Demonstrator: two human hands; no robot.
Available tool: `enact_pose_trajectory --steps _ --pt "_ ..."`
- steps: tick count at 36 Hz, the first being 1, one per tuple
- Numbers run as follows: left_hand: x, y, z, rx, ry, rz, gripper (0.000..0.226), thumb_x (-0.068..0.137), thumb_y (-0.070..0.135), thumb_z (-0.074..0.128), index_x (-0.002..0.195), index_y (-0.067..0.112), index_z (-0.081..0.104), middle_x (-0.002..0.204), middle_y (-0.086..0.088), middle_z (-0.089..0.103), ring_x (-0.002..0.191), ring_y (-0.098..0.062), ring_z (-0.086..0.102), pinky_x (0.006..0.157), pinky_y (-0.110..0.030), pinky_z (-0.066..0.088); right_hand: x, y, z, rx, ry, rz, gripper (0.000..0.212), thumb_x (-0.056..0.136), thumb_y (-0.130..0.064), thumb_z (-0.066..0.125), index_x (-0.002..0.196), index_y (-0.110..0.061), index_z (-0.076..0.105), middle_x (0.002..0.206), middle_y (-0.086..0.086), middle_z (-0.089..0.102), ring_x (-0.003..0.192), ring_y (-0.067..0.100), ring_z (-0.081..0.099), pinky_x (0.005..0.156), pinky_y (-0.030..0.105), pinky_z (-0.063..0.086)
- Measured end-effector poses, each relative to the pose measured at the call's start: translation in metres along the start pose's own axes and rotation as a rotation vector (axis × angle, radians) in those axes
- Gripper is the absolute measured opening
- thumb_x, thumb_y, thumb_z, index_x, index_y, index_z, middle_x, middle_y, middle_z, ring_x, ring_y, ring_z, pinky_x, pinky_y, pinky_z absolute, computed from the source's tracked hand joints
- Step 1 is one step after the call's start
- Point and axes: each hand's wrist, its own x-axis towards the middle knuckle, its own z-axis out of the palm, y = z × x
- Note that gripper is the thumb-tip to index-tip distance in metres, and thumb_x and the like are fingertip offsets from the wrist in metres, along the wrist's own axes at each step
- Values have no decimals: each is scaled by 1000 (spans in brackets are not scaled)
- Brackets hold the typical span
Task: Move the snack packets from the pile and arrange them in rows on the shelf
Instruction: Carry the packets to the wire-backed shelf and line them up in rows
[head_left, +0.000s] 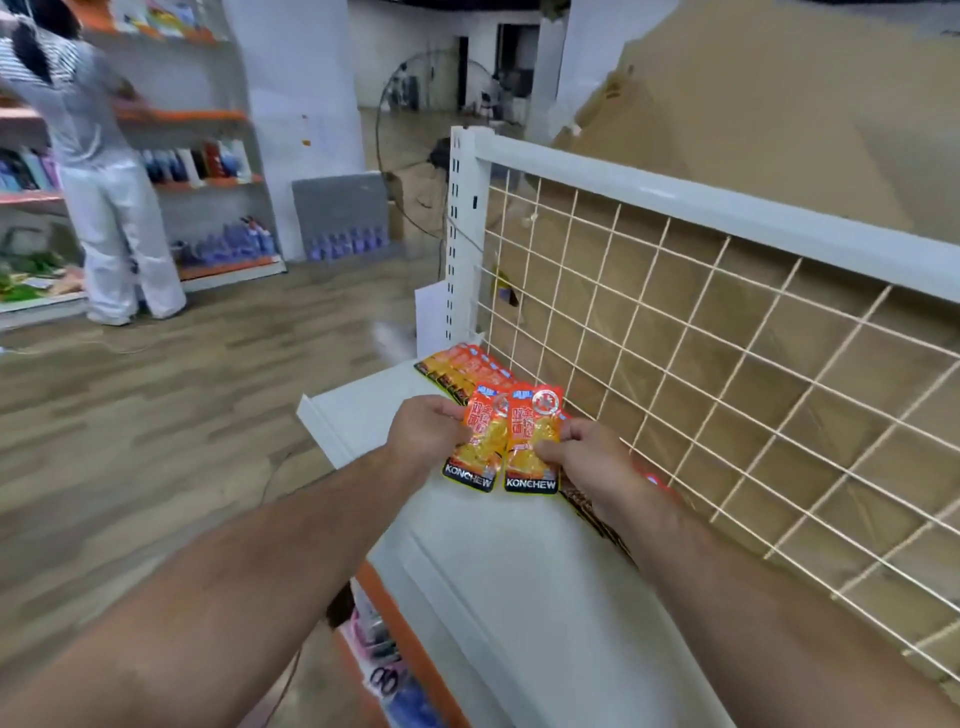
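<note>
Head-worn view, facing forward and down, near the shelf (519, 571)

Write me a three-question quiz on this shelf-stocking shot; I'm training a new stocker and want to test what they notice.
1. True or false: each hand holds its own packet.
2. Where does the finished row of packets lie? A) along the wire grid at the far end of the shelf B) on the floor C) at the shelf's front edge
3. What brand word is printed at the bottom of both held packets?

Key:
1. True. The left hand pinches the left packet and the right hand the right packet, side by side over the white shelf.
2. A, beside the wire grid.
3. KONCHEW.
</note>
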Motion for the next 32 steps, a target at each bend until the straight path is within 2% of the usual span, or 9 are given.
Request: enact_pose_trajectory --steps 5,10,17,20,22,24,27,30,32 --pt "45 -3 -10 61 -24 4 25 72 -5 78 70 18 67 75 -3 68 70 -19 62 74 -29 52 33 -9 19 -2 17 11 25 80 -10 76 83 -15 52 74 11 52 66 21 48 53 30 34" --pt "102 -5 -23 116 -102 31 24 72 -2 77 71 19 65 85 -5 68 77 -20 61 79 -31 51 66 -18 44 -4 87 38 24 81 -9 77 77 -15 53 72 8 62 61 19 53 51 26 36" --pt "184 -8 -42 213 -242 106 28 73 -4 77 67 19 63 77 -2 61 74 -17 57 72 -27 46 112 -29 91 63 242 77 21 80 -10 78 81 -13 57 75 14 61 67 26 54 58 38 39" --pt "214 -7 -52 228 -346 118 29 73 -6 75 67 19 60 75 -3 60 75 -19 58 70 -27 47 123 -32 113 66 311 127 19 78 -9 78 84 -5 61 84 21 70 68 31 64 62 46 51" --pt "228 -5 -58 230 -425 126 26 65 1 77 67 18 58 76 -5 58 76 -20 57 71 -28 45 130 -37 125 82 353 149 24 73 -12 79 87 0 63 92 22 73 81 40 71 75 57 59" --pt "242 -7 -63 231 -471 127 24 60 4 77 67 16 57 80 -8 58 82 -22 57 73 -31 45 135 -39 137 93 371 155 35 63 -21 79 88 0 66 93 20 74 91 43 71 80 64 55" --pt "264 -15 -66 240 -474 102 28 77 -7 73 75 16 57 87 -6 58 88 -24 59 69 -27 46 139 -38 153 117 412 175 48 56 -26 77 92 3 63 97 23 72 84 38 71 81 62 54" --pt "282 -16 -66 249 -508 110 22 78 -7 72 83 13 62 97 -10 65 87 -24 61 77 -33 51 138 -45 165 121 465 193 29 70 -14 79 93 1 69 95 18 75 91 38 72 84 56 55" --pt "292 -15 -65 249 -519 117 22 77 -7 72 79 13 63 97 -14 68 82 -24 62 72 -31 52 139 -48 169 143 490 199 15 80 -3 74 95 -2 72 95 13 76 93 34 72 87 52 58"
